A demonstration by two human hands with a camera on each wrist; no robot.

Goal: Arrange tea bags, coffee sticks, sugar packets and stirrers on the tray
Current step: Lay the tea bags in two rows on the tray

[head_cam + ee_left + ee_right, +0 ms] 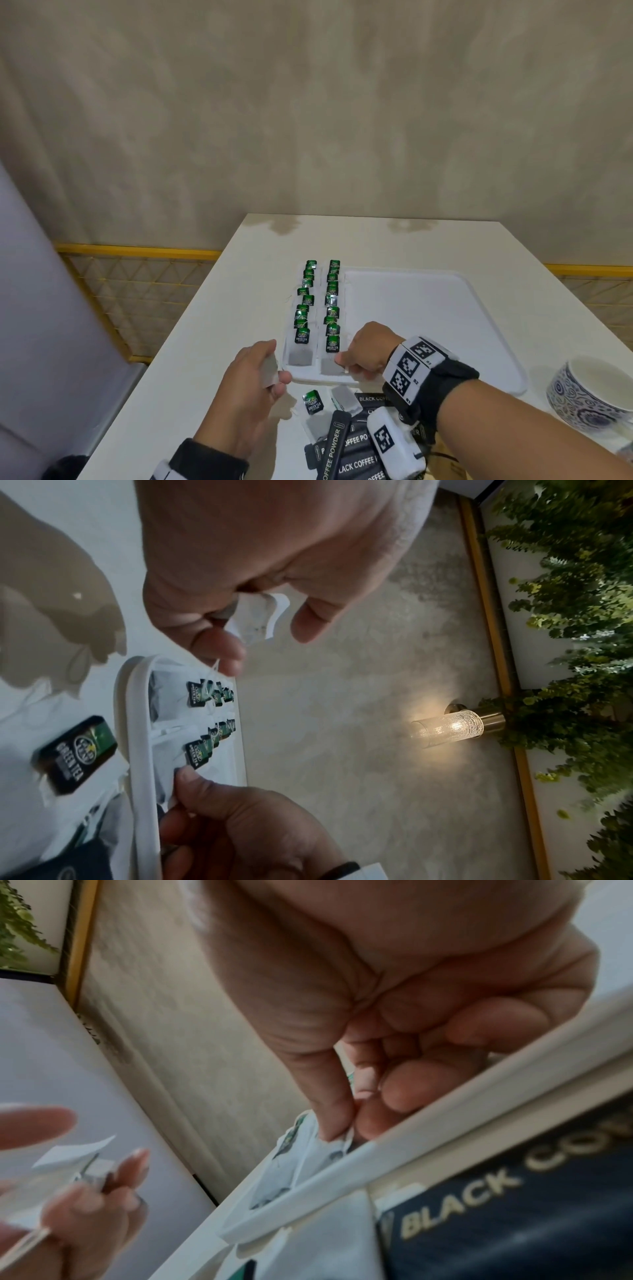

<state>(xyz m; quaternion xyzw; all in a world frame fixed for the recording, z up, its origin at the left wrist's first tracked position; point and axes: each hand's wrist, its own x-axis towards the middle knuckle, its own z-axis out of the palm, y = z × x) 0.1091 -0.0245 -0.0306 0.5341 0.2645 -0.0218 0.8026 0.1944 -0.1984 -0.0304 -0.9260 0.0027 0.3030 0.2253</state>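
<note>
A white tray [428, 308] lies on the table, with two rows of green tea bags [318, 308] along its left side. My left hand [275, 365] hovers just off the tray's near left corner and pinches a loose tea bag [270, 371], seen also in the left wrist view as a white tea bag [260, 618]. My right hand [342, 361] pinches the nearest tea bag [330, 368] of the right row at the tray's front rim [411, 1148]. Two loose tea bags [313, 404] and several black coffee sticks [342, 445] lie in front of the tray.
A blue-patterned white cup [589, 387] stands at the right edge of the table. The tray's right part [445, 325] is bare. A wall stands behind the table, with a yellow mesh rail [137, 291] to its left.
</note>
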